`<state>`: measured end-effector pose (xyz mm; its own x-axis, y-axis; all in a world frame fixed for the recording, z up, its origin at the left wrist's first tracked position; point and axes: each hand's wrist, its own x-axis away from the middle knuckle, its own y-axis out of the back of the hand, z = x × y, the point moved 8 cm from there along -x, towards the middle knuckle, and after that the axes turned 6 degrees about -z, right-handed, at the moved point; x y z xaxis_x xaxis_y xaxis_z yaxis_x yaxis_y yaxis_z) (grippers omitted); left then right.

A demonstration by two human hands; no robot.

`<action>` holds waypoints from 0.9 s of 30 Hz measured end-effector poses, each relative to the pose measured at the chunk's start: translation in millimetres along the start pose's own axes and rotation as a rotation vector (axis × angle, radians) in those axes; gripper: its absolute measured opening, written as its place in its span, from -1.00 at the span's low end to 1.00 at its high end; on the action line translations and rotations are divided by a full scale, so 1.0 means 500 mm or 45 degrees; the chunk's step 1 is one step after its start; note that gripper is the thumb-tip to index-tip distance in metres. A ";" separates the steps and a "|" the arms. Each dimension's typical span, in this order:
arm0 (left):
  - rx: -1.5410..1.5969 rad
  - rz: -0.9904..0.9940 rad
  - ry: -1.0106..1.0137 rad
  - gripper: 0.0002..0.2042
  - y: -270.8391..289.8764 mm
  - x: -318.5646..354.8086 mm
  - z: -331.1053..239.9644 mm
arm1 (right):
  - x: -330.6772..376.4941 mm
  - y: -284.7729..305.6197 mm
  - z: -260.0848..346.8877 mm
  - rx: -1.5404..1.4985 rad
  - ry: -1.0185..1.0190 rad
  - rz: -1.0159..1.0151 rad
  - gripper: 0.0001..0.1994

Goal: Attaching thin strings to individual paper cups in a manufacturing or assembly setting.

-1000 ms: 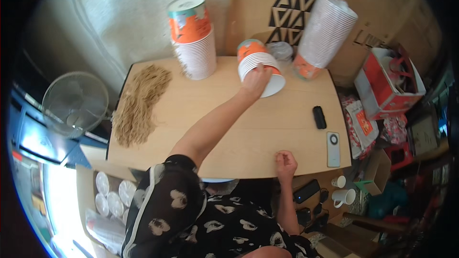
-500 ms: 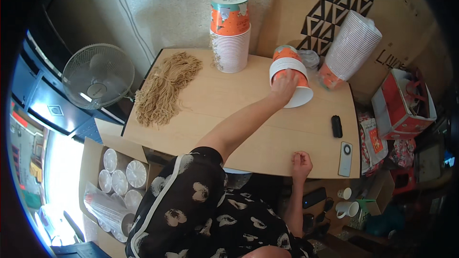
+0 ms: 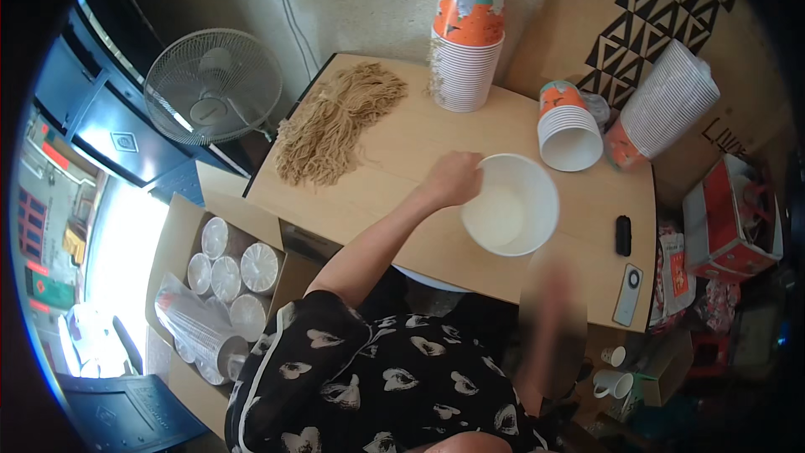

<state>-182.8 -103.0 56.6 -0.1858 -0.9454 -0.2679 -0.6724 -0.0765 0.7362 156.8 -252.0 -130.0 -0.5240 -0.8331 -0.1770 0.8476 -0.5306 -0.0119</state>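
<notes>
My left hand (image 3: 455, 179) is closed on the rim of a white-lined paper bucket (image 3: 543, 201) over the middle of the table. The bucket's open mouth faces up toward me, showing its pale inside and round bottom. Just below the bucket, near the table's front edge, my right hand (image 3: 553, 292) is a blur, so its fingers cannot be made out. Behind the bucket, a short stack of orange paper buckets (image 3: 563, 97) lies on its side, mouths toward me. A tall stack of upside-down paper buckets (image 3: 464, 75) stands at the back of the table (image 3: 402, 168).
A bundle of tan strands (image 3: 335, 126) lies at the table's left. A plastic-wrapped bucket stack (image 3: 667, 101) leans at the back right. A black object (image 3: 623, 236) and a phone (image 3: 628, 294) lie at the right edge. An open carton (image 3: 293, 285) with wrapped stacks and a fan (image 3: 214, 88) stand left.
My left hand has pulled a bucket off the lying stack and brought it nearer, toward the table's middle. My right hand, a loose fist before, is now moving and blurred. The view has shifted.
</notes>
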 end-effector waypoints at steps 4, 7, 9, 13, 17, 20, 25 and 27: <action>-0.227 0.071 0.185 -0.71 0.033 0.078 0.120 | 0.001 -0.012 -0.013 0.116 0.029 -0.004 -0.95; 0.563 0.111 0.500 -0.59 0.050 0.119 0.138 | 0.009 -0.020 -0.002 0.310 0.085 -0.034 -0.96; 0.764 -0.147 0.565 -0.52 0.068 0.152 0.251 | 0.034 -0.064 0.020 0.436 0.142 0.040 -0.96; 0.628 -0.563 0.640 -0.79 0.136 0.249 0.488 | 0.075 -0.127 0.052 0.486 0.217 0.117 -0.96; 0.366 -0.826 0.751 -0.86 0.213 0.327 0.598 | 0.101 -0.177 0.087 0.708 0.319 0.150 -0.95; 0.307 -0.908 0.860 -0.83 0.250 0.349 0.646 | 0.131 -0.256 0.144 0.705 0.565 0.338 -0.91; 0.108 -0.858 0.896 -0.77 0.245 0.312 0.609 | 0.150 -0.316 0.145 0.689 0.571 0.487 -0.87; 0.037 -0.842 0.927 -0.78 0.251 0.301 0.604 | 0.157 -0.336 0.155 0.739 0.676 0.525 -0.84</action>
<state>-511.5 -159.2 -78.9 0.7146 -0.6799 -0.1648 -0.5010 -0.6618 0.5577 -33.3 -240.1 -65.3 0.0437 -0.8694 -0.4921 0.7086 -0.3202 0.6287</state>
